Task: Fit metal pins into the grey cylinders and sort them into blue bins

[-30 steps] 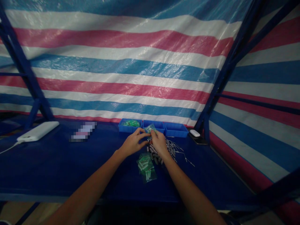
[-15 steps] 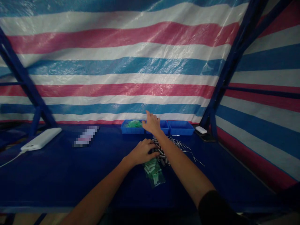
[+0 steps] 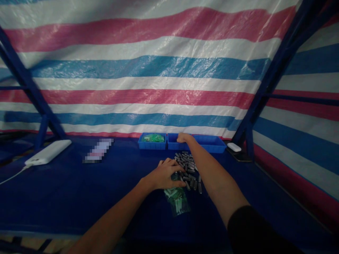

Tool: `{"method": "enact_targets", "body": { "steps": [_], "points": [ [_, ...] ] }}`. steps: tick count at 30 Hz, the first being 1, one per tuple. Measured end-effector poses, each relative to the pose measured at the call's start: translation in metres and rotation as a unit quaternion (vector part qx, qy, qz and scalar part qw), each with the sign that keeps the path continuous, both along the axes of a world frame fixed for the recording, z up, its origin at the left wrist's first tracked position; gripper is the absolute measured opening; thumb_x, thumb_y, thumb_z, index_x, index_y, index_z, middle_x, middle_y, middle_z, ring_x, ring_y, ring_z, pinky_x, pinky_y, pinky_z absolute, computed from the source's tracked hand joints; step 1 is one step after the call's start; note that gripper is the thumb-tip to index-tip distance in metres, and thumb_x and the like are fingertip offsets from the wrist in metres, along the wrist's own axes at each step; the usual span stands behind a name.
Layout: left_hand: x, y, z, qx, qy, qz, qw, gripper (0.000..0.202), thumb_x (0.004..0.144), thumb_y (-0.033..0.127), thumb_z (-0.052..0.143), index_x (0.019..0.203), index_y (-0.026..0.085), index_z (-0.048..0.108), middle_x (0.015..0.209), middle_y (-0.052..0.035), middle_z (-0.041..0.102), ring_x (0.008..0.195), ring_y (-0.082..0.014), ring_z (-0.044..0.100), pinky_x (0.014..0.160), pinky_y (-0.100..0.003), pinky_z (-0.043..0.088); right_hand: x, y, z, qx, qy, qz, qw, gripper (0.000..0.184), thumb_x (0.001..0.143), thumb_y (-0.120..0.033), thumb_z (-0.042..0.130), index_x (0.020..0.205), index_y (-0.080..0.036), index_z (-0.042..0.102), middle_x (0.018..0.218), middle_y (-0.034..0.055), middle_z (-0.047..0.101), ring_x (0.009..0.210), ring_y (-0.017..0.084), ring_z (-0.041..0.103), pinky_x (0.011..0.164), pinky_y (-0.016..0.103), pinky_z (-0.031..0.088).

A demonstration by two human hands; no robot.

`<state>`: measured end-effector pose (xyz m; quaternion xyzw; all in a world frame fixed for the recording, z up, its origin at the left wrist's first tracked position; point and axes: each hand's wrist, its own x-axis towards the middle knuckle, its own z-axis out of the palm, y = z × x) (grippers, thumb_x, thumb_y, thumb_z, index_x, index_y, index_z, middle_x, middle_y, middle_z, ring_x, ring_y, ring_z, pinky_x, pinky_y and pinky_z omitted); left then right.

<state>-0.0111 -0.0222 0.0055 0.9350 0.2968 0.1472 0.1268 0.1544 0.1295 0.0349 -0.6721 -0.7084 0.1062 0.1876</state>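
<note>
My left hand (image 3: 169, 173) lies with its fingers apart at the left side of a heap of small metal cylindrical pieces (image 3: 188, 165). Just below its thumb is a clear plastic bag (image 3: 180, 206) with green and whitish pieces showing inside; the bag's upper end is partly under the hand. My right hand (image 3: 184, 137) reaches over the heap to the middle blue bin (image 3: 172, 145), its fingers turned down and hidden, so whatever they hold cannot be seen. Part of the heap is covered by my right forearm.
A left blue bin (image 3: 152, 145) holds green bagged items, and a right blue bin (image 3: 210, 146) stands beside the middle one. At left are a white power bank (image 3: 49, 152) with a cable and a blurred-out phone-like object (image 3: 98, 151). A white case (image 3: 234, 147) rests on a dark phone (image 3: 242, 156).
My right hand has moved right, from between the left and middle bins down into the middle one, its fingers no longer stretched out. My left hand stays by the bag. The view has shifted slightly.
</note>
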Motion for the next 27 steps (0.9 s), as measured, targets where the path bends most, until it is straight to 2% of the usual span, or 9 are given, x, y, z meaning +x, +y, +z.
{"method": "enact_targets", "body": {
  "steps": [4,7,10,13,14,16,19,21,27],
  "points": [
    [-0.002,0.001,0.005,0.016,-0.027,0.006,1.0,0.041,0.08,0.053,0.046,0.109,0.026,0.057,0.098,-0.0059,0.056,0.094,-0.022,0.047,0.08,-0.037,0.038,-0.001,0.004,0.009,-0.029,-0.033,-0.007,0.999,0.008,0.054,-0.009,0.064,0.062,-0.01,0.067,0.061,0.011,0.065,0.069,0.023,0.061,0.062,0.027,0.044],
    [-0.008,0.004,0.014,0.021,-0.088,0.004,0.996,0.038,0.086,0.045,0.041,0.111,0.021,0.056,0.099,-0.0072,0.056,0.095,-0.0188,0.049,0.084,-0.033,0.039,-0.002,0.002,0.029,-0.004,-0.041,-0.003,0.999,0.011,0.059,-0.009,0.061,0.068,-0.01,0.066,0.067,0.0092,0.065,0.072,0.021,0.06,0.063,0.026,0.043],
    [-0.016,0.007,0.019,-0.008,-0.083,-0.021,0.996,0.041,0.081,0.047,0.049,0.11,0.019,0.056,0.096,-0.0061,0.056,0.085,-0.0161,0.054,0.077,-0.028,0.043,-0.013,-0.01,0.055,0.127,-0.016,-0.012,0.992,0.022,0.072,-0.015,0.049,0.092,-0.013,0.06,0.09,0.0089,0.061,0.085,0.019,0.055,0.072,0.027,0.041],
    [-0.018,0.01,0.014,-0.021,-0.044,-0.044,0.998,0.039,0.076,0.045,0.056,0.106,0.019,0.058,0.088,-0.0043,0.058,0.075,-0.0145,0.055,0.068,-0.025,0.043,-0.04,-0.031,0.069,0.362,0.055,-0.016,0.93,0.02,0.081,-0.015,0.039,0.095,-0.013,0.052,0.095,0.0092,0.053,0.09,0.017,0.049,0.08,0.029,0.038],
    [-0.017,0.011,0.011,-0.016,-0.038,-0.041,0.998,0.035,0.077,0.042,0.056,0.104,0.019,0.059,0.086,-0.004,0.058,0.073,-0.0144,0.056,0.066,-0.025,0.043,-0.051,-0.037,0.069,0.393,0.064,-0.018,0.917,0.02,0.082,-0.014,0.035,0.096,-0.014,0.05,0.097,0.0094,0.051,0.092,0.018,0.047,0.082,0.03,0.036],
    [-0.013,0.013,0.006,-0.005,-0.036,-0.03,0.999,0.026,0.08,0.035,0.053,0.099,0.018,0.061,0.082,-0.0037,0.059,0.071,-0.014,0.056,0.065,-0.024,0.042,-0.07,-0.047,0.059,0.378,0.037,0.004,0.925,0.019,0.084,-0.014,0.034,0.097,-0.016,0.048,0.101,0.0098,0.048,0.097,0.02,0.044,0.083,0.032,0.035],
    [-0.011,0.015,0.005,-0.019,-0.06,-0.017,0.998,0.023,0.084,0.031,0.048,0.094,0.017,0.062,0.08,-0.0038,0.062,0.071,-0.0138,0.056,0.065,-0.024,0.042,-0.086,-0.054,0.036,0.197,-0.07,0.101,0.973,0.016,0.078,-0.021,0.049,0.094,-0.018,0.051,0.102,0.0099,0.048,0.099,0.025,0.043,0.082,0.039,0.034],
    [-0.014,0.015,0.008,-0.064,-0.082,-0.01,0.995,0.026,0.085,0.034,0.046,0.095,0.016,0.062,0.079,-0.0037,0.063,0.068,-0.0133,0.056,0.063,-0.024,0.042,-0.083,-0.058,0.025,0.138,-0.106,0.121,0.977,0.021,0.075,-0.019,0.053,0.096,-0.019,0.051,0.105,0.0108,0.048,0.101,0.027,0.042,0.081,0.041,0.034],
    [-0.025,0.012,0.017,-0.186,-0.058,-0.068,0.978,0.032,0.073,0.029,0.06,0.104,0.021,0.06,0.087,-0.0026,0.062,0.072,-0.013,0.055,0.063,-0.023,0.044,-0.03,-0.096,0.016,0.284,-0.048,0.062,0.956,0.026,0.074,-0.006,0.043,0.094,-0.018,0.052,0.096,0.0084,0.053,0.095,0.023,0.044,0.077,0.035,0.033]
  ]
}}
